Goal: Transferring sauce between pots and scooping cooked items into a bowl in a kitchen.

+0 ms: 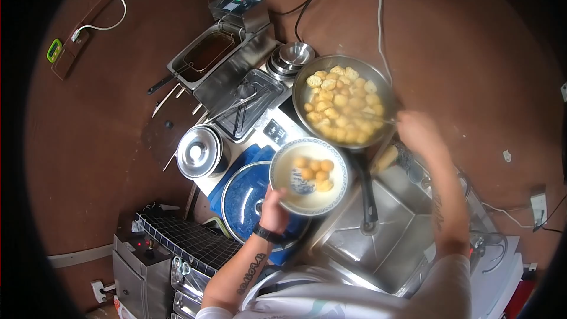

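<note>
My left hand grips the near-left rim of a white bowl with a blue patterned border. Several round, golden food balls sit inside it, beside a blue print on the bottom. Beyond the bowl is a large steel frying pan, holding many yellow balls and cut, porous-looking pieces. At the pan's right rim, my right hand is closed around the thin handle of a metal utensil. Motion blurs this hand, and the utensil's far end is lost among the food. The pan's black handle points towards me.
A steel sink lies at the near right. Left of the bowl is a glass lid over blue cloth. Further left stand a lidded steel pot, a tray with tongs, a deep fryer with dark oil, and stacked steel bowls.
</note>
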`<state>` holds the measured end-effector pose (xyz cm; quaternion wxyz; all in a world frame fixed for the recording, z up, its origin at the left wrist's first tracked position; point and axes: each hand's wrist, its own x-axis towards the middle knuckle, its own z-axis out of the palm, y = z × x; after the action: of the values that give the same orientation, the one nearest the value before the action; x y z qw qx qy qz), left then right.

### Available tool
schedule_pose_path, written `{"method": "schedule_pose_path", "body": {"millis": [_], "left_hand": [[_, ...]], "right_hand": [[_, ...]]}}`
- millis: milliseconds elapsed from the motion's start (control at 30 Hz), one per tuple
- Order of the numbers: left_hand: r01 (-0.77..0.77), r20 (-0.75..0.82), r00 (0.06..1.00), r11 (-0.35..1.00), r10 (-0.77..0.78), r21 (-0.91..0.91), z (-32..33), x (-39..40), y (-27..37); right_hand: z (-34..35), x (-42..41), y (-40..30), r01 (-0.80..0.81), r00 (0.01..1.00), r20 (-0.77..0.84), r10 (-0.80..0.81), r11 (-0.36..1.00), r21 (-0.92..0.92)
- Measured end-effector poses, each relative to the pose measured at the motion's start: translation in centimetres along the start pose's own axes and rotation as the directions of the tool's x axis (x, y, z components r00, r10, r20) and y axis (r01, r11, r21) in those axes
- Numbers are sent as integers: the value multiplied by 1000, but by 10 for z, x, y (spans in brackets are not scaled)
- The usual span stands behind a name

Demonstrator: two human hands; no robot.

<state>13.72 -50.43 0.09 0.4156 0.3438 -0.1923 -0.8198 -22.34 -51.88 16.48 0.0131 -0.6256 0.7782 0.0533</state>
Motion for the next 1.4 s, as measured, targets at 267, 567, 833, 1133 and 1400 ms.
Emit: {"method": "schedule_pose_path", "body": {"millis": [267, 567, 833, 1133, 1400], "left_hand": [[-17, -23, 1000, 1000, 18, 10, -2, 4, 0], [10, 18, 1000, 998, -9, -56, -9, 4, -1], [-3, -1, 1000, 1000, 3, 1, -11, -2, -11], [-9, -28, 1000, 1000, 10, 22, -13, -2, -8], [-12, -44, 999, 1000, 13, 19, -17, 0, -7]], "right_hand": [[-57, -70, -19, 100, 995, -21, -98, 979, 177], [-46, -75, -20, 98, 994, 14, -108, 947, 307], [15, -4, 0, 58, 997, -57, -47, 976, 209], [12, 5, -7, 116, 990, -84, -112, 993, 35], [10, 28, 4, 328, 889, -291, -353, 935, -133]]}}
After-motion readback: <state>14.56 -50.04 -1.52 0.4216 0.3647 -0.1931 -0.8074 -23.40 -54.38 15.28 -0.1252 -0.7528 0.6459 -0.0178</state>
